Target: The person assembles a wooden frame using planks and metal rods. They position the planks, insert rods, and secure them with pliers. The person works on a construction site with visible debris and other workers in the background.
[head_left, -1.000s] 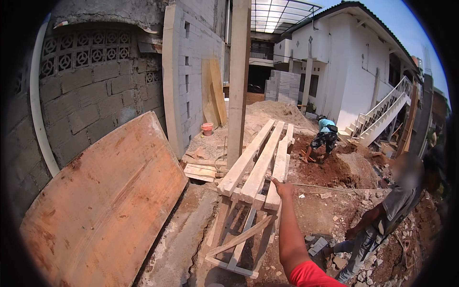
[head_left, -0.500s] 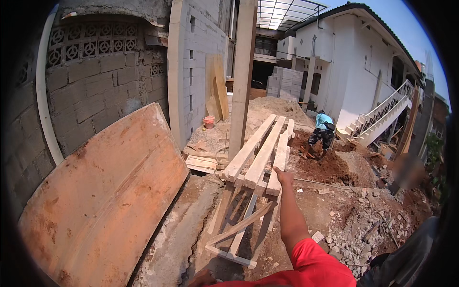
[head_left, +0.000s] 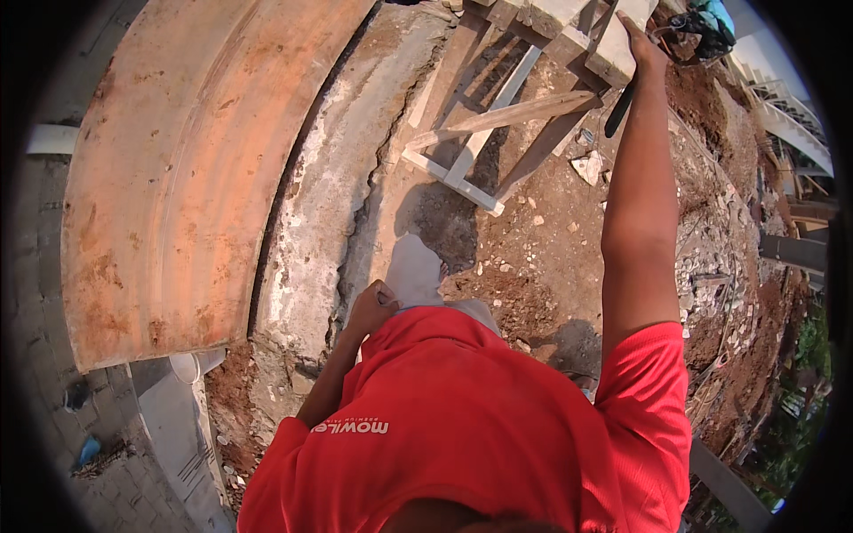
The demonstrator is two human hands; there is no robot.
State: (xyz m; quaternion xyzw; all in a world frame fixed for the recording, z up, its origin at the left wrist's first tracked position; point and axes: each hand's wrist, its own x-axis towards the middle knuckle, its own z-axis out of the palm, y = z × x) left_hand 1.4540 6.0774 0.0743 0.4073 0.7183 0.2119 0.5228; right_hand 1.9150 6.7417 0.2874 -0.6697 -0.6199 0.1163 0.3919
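Dirt ground (head_left: 546, 235); right hand (head_left: 645, 49) (stretched forward) on a wooden trestle (head_left: 515, 115).

I'm looking at a grey block wall (head_left: 44, 293) at nine o'clock, a pale pipe (head_left: 51, 139) nearer ten. A cracked concrete strip (head_left: 306, 178) runs through ten toward eleven. Bare earth (head_left: 542, 231) and rubble (head_left: 702, 289) spread toward three, a white staircase (head_left: 795, 129) stands at two, foliage (head_left: 804, 391) at four. Sunlight throws shadows.

Wooden trestle (head_left: 515, 113), right hand (head_left: 649, 51) on its plank (head_left: 613, 53), left hand (head_left: 370, 308) at trousers (head_left: 413, 271) in front of it, orange-stained panel (head_left: 191, 178) left of it, rubble (head_left: 711, 298) right of it
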